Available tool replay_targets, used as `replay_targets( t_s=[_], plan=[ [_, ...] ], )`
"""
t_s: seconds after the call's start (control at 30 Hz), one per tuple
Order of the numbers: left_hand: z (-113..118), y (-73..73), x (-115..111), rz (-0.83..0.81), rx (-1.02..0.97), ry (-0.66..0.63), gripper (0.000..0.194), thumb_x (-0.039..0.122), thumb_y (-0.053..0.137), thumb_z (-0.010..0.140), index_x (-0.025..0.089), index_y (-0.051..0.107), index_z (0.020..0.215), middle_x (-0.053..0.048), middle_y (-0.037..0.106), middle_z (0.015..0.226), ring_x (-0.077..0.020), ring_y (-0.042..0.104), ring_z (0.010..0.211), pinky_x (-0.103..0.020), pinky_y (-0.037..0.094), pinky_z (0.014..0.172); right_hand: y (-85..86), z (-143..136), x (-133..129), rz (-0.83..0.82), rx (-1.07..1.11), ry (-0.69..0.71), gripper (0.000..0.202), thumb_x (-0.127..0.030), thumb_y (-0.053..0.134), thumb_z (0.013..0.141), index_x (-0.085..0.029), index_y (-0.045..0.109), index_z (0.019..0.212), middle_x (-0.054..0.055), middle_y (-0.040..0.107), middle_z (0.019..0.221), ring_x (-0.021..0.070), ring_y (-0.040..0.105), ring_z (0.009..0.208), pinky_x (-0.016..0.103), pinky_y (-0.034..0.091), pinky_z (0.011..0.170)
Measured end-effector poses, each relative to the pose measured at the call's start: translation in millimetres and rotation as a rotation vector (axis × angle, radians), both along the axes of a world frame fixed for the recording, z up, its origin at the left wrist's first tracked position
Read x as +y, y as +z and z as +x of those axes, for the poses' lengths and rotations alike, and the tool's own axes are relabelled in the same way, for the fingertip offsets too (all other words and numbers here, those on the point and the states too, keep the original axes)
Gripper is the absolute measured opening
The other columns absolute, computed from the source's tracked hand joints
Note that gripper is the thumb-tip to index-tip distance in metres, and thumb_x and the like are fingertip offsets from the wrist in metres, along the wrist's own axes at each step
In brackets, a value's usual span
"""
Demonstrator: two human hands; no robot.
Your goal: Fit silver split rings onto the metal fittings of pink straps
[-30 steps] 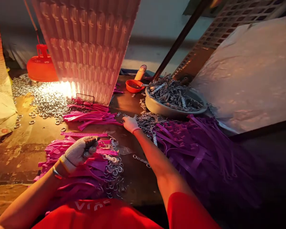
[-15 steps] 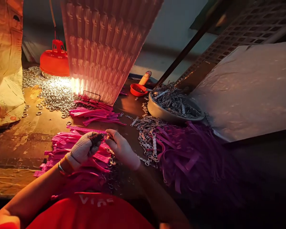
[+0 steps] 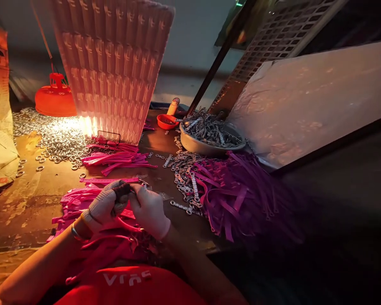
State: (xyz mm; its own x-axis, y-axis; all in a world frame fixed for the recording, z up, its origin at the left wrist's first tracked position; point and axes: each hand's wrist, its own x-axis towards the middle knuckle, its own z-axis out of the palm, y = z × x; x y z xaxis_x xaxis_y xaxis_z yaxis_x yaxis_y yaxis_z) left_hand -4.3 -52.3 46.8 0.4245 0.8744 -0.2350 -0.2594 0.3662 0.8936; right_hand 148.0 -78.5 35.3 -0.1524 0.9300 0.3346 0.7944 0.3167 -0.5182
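My left hand (image 3: 106,205), in a dotted pale work glove with a dark patch at the fingertips, is closed in a pinch. Against it presses my right hand (image 3: 150,212), in a smooth whitish glove, its thumb and fingers also closed. Whatever sits between the fingertips is hidden. Just past them shows a small metal ring (image 3: 144,185), beside the end of a pink strap (image 3: 97,181). Beneath both hands spreads a heap of pink straps (image 3: 71,203), with some lying towards my body in shadow.
A red lamp (image 3: 55,99) lights loose metal rings (image 3: 62,146) at the left. A ribbed clear panel (image 3: 111,72) stands behind more pink straps (image 3: 120,160). To the right are a bowl (image 3: 197,146) of metal chain pieces, short chains (image 3: 180,173), purple straps (image 3: 235,195) and a small red dish (image 3: 167,122).
The head view has swung right, shifting the scene leftward. My hands have drawn closer together; the small gap between their fingertips has closed. Chain links that showed beneath my right hand are now hard to see.
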Motion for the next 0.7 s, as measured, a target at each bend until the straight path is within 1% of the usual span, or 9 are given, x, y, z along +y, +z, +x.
replay_targets(
  t_s=[0.07, 0.1, 0.17, 0.23, 0.37, 0.47, 0.57, 0.63, 0.7],
  plan=[
    [11.9, -0.1, 21.0, 0.056, 0.073, -0.066, 0.024, 0.039, 0.061, 0.081, 0.02, 0.047, 0.078, 0.007, 0.038, 0.054, -0.005, 0.026, 0.038, -0.017, 0.021, 0.038, -6.5, 10.7, 7.0, -0.062, 0.201, -0.05, 0.036, -0.032, 0.043, 0.1, -0.021, 0.061, 0.129, 0.007, 0.075, 0.104, 0.0202, 0.069, 0.094, 0.028, 0.05, 0.082],
    [19.5, -1.0, 36.0, 0.143, 0.181, -0.112, 0.021, 0.038, 0.059, 0.083, 0.02, 0.05, 0.077, 0.006, 0.04, 0.054, -0.0062, 0.029, 0.038, -0.019, 0.023, 0.039, -10.3, 18.8, 12.5, -0.096, 0.29, -0.085, 0.035, -0.034, 0.043, 0.1, -0.023, 0.061, 0.128, 0.005, 0.075, 0.105, 0.0195, 0.069, 0.095, 0.028, 0.051, 0.083],
    [39.7, -4.8, 73.1, 0.406, 0.519, -0.19, 0.02, 0.035, 0.059, 0.084, 0.018, 0.057, 0.074, 0.002, 0.048, 0.055, -0.0099, 0.04, 0.043, -0.022, 0.03, 0.043, -19.5, 37.5, 25.0, -0.122, 0.427, -0.192, 0.032, -0.04, 0.045, 0.099, -0.024, 0.065, 0.118, 0.004, 0.075, 0.105, 0.0196, 0.069, 0.094, 0.03, 0.052, 0.085],
    [67.3, -11.5, 113.3, 0.63, 0.86, -0.216, 0.014, 0.027, 0.066, 0.08, 0.017, 0.062, 0.071, -0.003, 0.057, 0.062, -0.0151, 0.054, 0.057, -0.024, 0.039, 0.054, -31.4, 54.1, 35.2, -0.092, 0.524, -0.3, 0.032, -0.043, 0.046, 0.097, -0.023, 0.067, 0.11, 0.005, 0.075, 0.105, 0.0209, 0.068, 0.094, 0.032, 0.052, 0.087],
    [132.2, -30.0, 172.2, 0.655, 1.01, -0.208, 0.014, 0.017, 0.078, 0.069, 0.014, 0.064, 0.07, -0.011, 0.064, 0.074, -0.0247, 0.064, 0.081, -0.031, 0.046, 0.072, -57.7, 69.5, 39.5, -0.059, 0.587, -0.326, 0.029, -0.039, 0.045, 0.096, -0.022, 0.066, 0.107, 0.008, 0.074, 0.107, 0.0223, 0.067, 0.097, 0.035, 0.053, 0.09],
    [162.5, -39.8, 188.9, 0.598, 1.042, -0.21, 0.017, 0.025, 0.074, 0.08, 0.012, 0.064, 0.077, -0.01, 0.064, 0.078, -0.0224, 0.064, 0.083, -0.035, 0.049, 0.078, -67.8, 74.7, 34.9, -0.092, 0.588, -0.317, 0.029, -0.038, 0.045, 0.097, -0.021, 0.065, 0.108, 0.008, 0.074, 0.103, 0.0216, 0.068, 0.09, 0.033, 0.054, 0.083],
    [155.9, -38.3, 186.9, 0.555, 0.998, -0.226, 0.019, 0.031, 0.069, 0.086, 0.013, 0.063, 0.081, -0.005, 0.062, 0.077, -0.0176, 0.06, 0.075, -0.033, 0.049, 0.073, -61.6, 81.9, 33.2, -0.124, 0.57, -0.301, 0.033, -0.039, 0.043, 0.098, -0.02, 0.064, 0.114, 0.006, 0.073, 0.096, 0.0199, 0.066, 0.077, 0.031, 0.054, 0.074],
    [131.4, -30.0, 175.8, 0.531, 0.929, -0.248, 0.017, 0.03, 0.067, 0.083, 0.015, 0.062, 0.076, -0.004, 0.059, 0.068, -0.0164, 0.056, 0.064, -0.03, 0.045, 0.062, -50.7, 84.2, 35.7, -0.122, 0.556, -0.288, 0.032, -0.039, 0.042, 0.099, -0.021, 0.064, 0.115, 0.005, 0.073, 0.095, 0.0194, 0.066, 0.076, 0.03, 0.054, 0.074],
    [97.8, -17.8, 157.1, 0.485, 0.839, -0.284, 0.018, 0.032, 0.058, 0.085, 0.017, 0.06, 0.075, -0.002, 0.052, 0.057, -0.014, 0.047, 0.05, -0.027, 0.037, 0.049, -38.2, 80.9, 40.3, -0.085, 0.532, -0.239, 0.029, -0.037, 0.043, 0.1, -0.022, 0.064, 0.114, 0.005, 0.073, 0.102, 0.0195, 0.067, 0.088, 0.03, 0.053, 0.083]
  ],
)
